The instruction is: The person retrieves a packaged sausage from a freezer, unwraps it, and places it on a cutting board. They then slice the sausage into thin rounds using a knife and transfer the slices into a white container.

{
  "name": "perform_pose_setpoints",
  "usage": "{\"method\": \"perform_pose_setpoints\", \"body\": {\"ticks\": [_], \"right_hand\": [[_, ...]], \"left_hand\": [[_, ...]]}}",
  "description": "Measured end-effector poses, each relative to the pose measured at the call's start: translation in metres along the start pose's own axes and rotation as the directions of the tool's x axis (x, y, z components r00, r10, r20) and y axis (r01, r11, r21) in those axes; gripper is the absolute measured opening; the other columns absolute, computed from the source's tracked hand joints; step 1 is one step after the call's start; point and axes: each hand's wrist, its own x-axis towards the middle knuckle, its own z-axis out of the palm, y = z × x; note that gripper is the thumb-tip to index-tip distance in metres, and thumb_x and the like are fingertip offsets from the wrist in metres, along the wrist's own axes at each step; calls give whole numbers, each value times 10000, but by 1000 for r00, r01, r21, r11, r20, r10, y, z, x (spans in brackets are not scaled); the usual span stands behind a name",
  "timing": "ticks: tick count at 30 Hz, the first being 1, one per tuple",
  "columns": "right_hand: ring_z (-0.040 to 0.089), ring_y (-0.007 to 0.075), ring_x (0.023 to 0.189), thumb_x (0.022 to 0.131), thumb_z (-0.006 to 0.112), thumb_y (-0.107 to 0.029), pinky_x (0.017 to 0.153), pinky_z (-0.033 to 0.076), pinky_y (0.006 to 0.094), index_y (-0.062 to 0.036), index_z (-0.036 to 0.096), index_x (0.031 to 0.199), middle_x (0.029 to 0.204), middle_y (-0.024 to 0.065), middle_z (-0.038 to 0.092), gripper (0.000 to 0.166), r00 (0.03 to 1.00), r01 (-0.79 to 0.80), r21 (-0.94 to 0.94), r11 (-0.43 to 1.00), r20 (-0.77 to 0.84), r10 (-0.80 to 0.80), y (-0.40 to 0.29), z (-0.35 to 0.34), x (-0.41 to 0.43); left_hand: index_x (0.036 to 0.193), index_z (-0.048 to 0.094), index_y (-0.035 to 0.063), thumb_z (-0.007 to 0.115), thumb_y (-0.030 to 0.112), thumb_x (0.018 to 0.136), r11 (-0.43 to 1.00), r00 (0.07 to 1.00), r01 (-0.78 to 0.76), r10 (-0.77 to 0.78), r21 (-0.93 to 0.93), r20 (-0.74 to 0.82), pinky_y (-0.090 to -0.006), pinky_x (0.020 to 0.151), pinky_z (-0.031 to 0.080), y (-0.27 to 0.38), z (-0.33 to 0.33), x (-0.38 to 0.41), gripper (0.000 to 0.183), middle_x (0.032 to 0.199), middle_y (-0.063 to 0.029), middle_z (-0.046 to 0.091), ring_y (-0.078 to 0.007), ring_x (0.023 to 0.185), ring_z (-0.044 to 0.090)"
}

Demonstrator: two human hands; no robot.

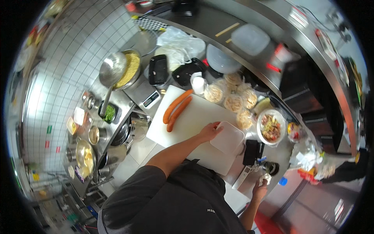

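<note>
My left hand (209, 132) grips the rim of a translucent plastic tub (229, 138) at the right part of a white cutting board (201, 117). Whether the tub is a box or a lid, I cannot tell. Two long orange-brown sausages (178, 112) lie side by side on the board's left part, apart from my hand. Off to the right, my right hand (260, 188) holds a crumpled whitish wad (265, 179), perhaps paper or film. Close to it are a dark round cup (271, 168) and a black phone-like slab (252, 152) on the steel counter.
Bagged portions of noodle-like food (233, 102) line the board's far edge, beside a white bowl of mixed food (271, 127). A digital scale (150, 99) sits left. Beyond it, a steel ladle (112, 70) rests over a yellow-filled bowl (131, 68). Black trays (158, 70) stand behind.
</note>
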Motion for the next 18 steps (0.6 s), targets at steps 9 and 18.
{"method": "perform_pose_setpoints", "body": {"ticks": [9,18], "right_hand": [[702,369,936,962,714,-263,770,564,523,-90,703,1118,1057,130,678,233,983,83,-57,995,-161,-92,-73,30,0],[661,294,1052,1113,560,-407,816,583,412,-8,533,1477,1351,196,634,541,988,1,474,881,-135,71,-183,88,-17]], "left_hand": [[1446,600,55,730,456,985,992,961,-125,123,5,-250,-391,927,579,-2,-82,-66,625,1292,-138,648,-280,1052,723],[1275,671,61,801,103,903,983,738,-159,180,91,-651,-374,808,607,-54,-364,-123,396,1146,-141,647,-242,931,714]]}}
